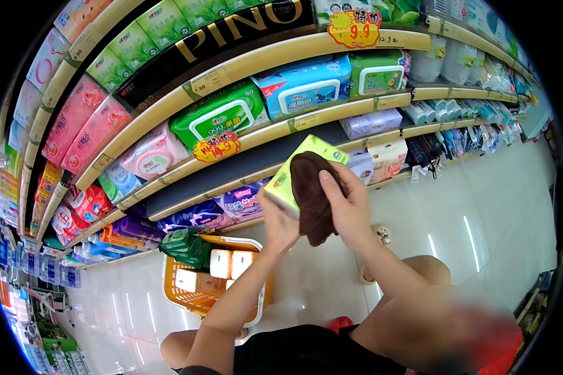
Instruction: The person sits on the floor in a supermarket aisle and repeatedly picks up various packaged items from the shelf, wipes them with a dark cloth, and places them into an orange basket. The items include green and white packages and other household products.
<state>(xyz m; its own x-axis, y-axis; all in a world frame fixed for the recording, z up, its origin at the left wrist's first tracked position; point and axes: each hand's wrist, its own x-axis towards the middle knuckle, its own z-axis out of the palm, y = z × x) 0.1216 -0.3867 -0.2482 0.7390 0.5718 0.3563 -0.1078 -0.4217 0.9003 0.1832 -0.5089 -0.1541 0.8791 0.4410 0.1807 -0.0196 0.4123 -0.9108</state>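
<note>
A light-green tissue pack (281,185) is tilted in front of the lower shelves, with my left hand (281,227) gripping its lower left end. My right hand (347,201) holds a dark brown cloth (312,192) against the pack's face, thumb on top of the folds. The cloth hides much of the pack and its lower part hangs down loose. Below and to the left, an orange plastic basket (171,281) stands on the floor. In it are several white-and-orange packs (220,262) and dark green packages (185,246).
Curved-looking store shelves (262,138) run across in front, bearing green (218,115) and blue (305,89) wet-wipe packs. Pink tissue packs (84,129) sit at the left. Plastic cups (427,61) stand at the upper right. Glossy floor tiles (450,211) lie below.
</note>
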